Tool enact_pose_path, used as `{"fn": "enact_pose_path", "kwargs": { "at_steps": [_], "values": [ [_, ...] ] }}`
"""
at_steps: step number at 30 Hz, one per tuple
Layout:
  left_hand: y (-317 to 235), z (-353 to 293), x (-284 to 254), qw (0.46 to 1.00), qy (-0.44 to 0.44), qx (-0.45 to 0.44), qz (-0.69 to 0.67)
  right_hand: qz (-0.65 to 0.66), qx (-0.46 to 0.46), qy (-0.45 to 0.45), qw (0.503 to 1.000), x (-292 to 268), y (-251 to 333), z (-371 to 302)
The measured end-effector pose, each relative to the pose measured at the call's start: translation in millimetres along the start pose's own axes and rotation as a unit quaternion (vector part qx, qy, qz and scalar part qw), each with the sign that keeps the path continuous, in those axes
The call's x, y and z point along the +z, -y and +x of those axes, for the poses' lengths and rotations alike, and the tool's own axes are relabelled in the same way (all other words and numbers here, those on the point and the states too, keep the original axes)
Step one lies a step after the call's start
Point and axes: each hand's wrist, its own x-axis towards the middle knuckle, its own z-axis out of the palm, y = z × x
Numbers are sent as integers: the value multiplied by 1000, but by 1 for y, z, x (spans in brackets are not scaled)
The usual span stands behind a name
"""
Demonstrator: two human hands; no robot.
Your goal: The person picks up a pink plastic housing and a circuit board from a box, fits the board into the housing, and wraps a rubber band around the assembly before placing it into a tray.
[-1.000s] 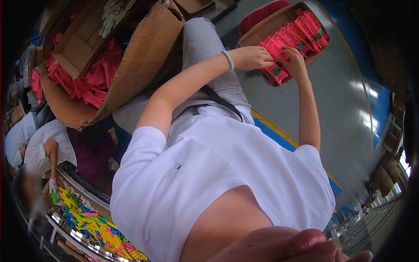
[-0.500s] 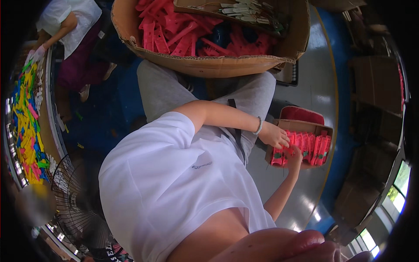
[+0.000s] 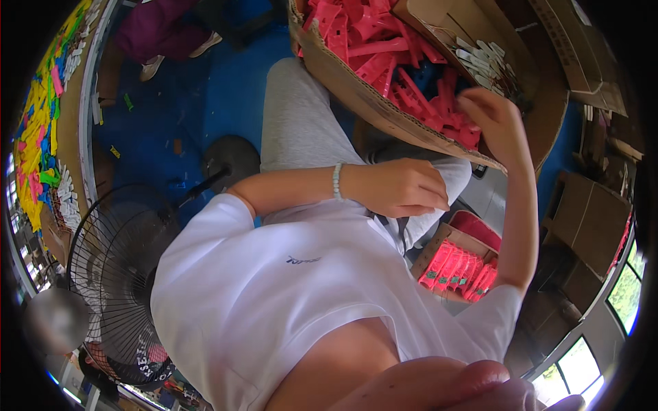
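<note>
My left hand, with a beaded bracelet at the wrist, hovers over my lap. Its fingers are curled together, back of the hand up, and whatever they may hold is hidden. Over the large cardboard box my right hand reaches in, fingers bent and apart, with nothing visible in them. Just beneath it lie pink plastic parts in a loose heap. White slim pieces lie in a cardboard tray inside the box, close to that hand. Right of my knee, a small carton holds a row of pink pieces with green patches.
A fan stands at my left. Beyond it, a table bears many coloured plastic pieces. A person's legs show at the upper left. Stacked cartons line the right side. A red pad sits by the small carton.
Both hands have left the small carton. My left hand has drawn back over my lap; my right has swung up to the large box. My view has turned, shifting the box rightward.
</note>
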Motion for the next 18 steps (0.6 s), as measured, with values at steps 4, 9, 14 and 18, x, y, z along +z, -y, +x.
{"fn": "enact_pose_path", "kwargs": {
  "at_steps": [4,9,14,18],
  "values": [
    [-19,-2,-56,993,-116,10,12,-81,122,211,966,75,-42,114],
    [-20,-7,-116,984,-167,3,59,-124,175,245,945,123,-65,155],
    [4,38,-166,982,-65,-83,155,-380,-123,132,907,50,-82,123],
    [44,80,-169,938,25,-55,342,-443,-299,22,845,-19,14,73]
  ]
}}
